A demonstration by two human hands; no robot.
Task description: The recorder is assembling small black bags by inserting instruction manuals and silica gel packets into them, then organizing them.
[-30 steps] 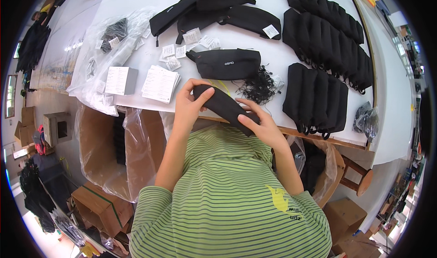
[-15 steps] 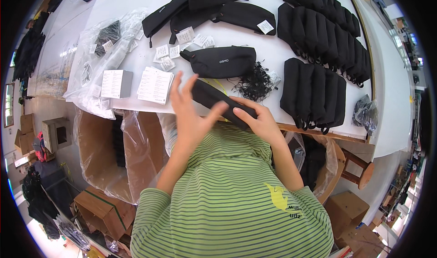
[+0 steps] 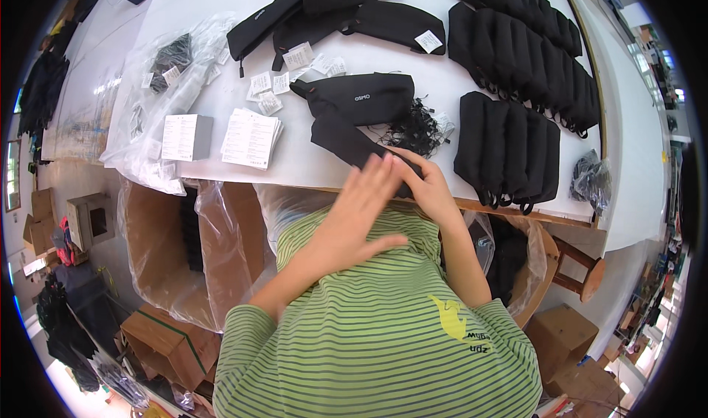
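A slim black pouch (image 3: 345, 141) lies slantwise at the table's front edge, its far left end touching another black pouch (image 3: 376, 97) with a small pale logo. My right hand (image 3: 429, 186) grips its near right end, thumb on top, though the left hand partly hides the hold. Fingers stretched flat and thumb spread, my left hand (image 3: 358, 215) reaches across to that same end, the fingertips against or just over the cloth. Beside the pouches sits a tangle of thin black cords (image 3: 417, 129).
Rows of black pouches (image 3: 509, 149) stand at the right, with more pouches (image 3: 287, 31) at the back. White card stacks (image 3: 254, 138), loose labels (image 3: 269, 102) and a clear plastic bag (image 3: 133, 134) occupy the left. Below the edge are plastic-lined cartons (image 3: 158, 248) and a wooden stool (image 3: 590, 281).
My left hand has swung right and down, from beside the pouch's far end to its near end. The right hand keeps hold, and the pouch has shifted slightly.
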